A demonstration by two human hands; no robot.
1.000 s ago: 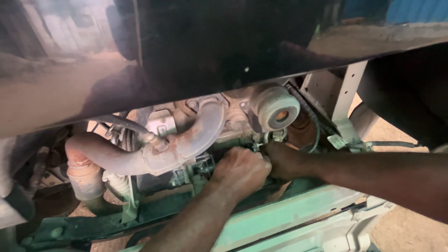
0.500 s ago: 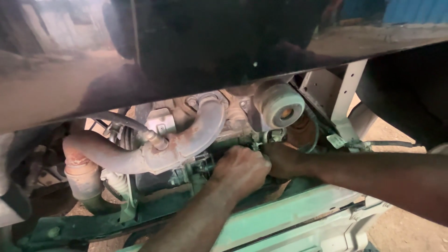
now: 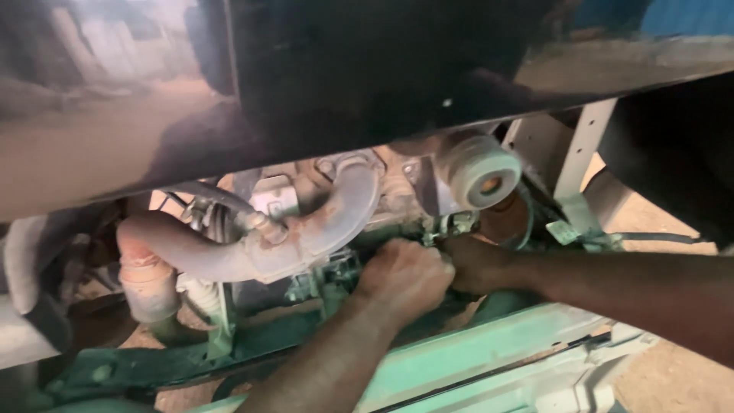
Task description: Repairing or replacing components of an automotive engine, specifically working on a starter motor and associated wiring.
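My left hand (image 3: 405,275) reaches up from below, its fingers curled tight against a small metal fitting (image 3: 447,224) on the underside of an engine. My right hand (image 3: 472,264) comes in from the right and meets the left hand at the same fitting, just below a grey pulley (image 3: 482,170). The fingertips of both hands are hidden, so I cannot tell what either one holds. A rusty curved pipe (image 3: 306,237) runs to the left of the hands.
A dark glossy body panel (image 3: 344,84) overhangs the whole engine. A green painted beam (image 3: 489,352) crosses below my arms. A rusty cylinder (image 3: 145,283) and hoses crowd the left. A pale bracket (image 3: 577,164) stands at the right, with sandy ground beyond it.
Both hands stay pressed together at the same fitting. Only the view shifts slightly.
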